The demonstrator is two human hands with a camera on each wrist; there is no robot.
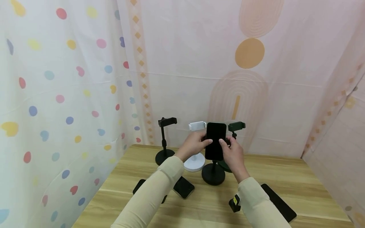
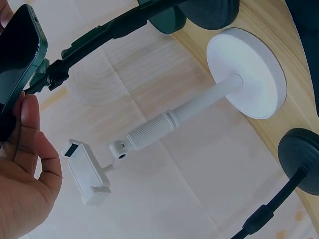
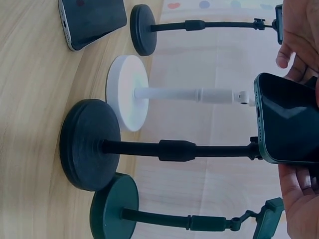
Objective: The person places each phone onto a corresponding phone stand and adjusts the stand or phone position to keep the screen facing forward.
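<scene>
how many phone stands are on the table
4 in the head view: a left black stand, a white stand beside it, a front black stand partly hidden by the phone, and a green stand behind, right. The wrist views show no others.

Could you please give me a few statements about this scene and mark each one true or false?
1. The left hand and the right hand both hold the same phone. True.
2. The phone's screen is brightly lit. False: it is dark.
3. In the head view, a black stand is to the left of the white stand. True.
4. The white stand's holder carries a phone. False: the holder has no phone in it.
5. In the head view, the green stand is left of the white one. False: the green stand is to its right.
6. The white stand has a round base. True.
</scene>
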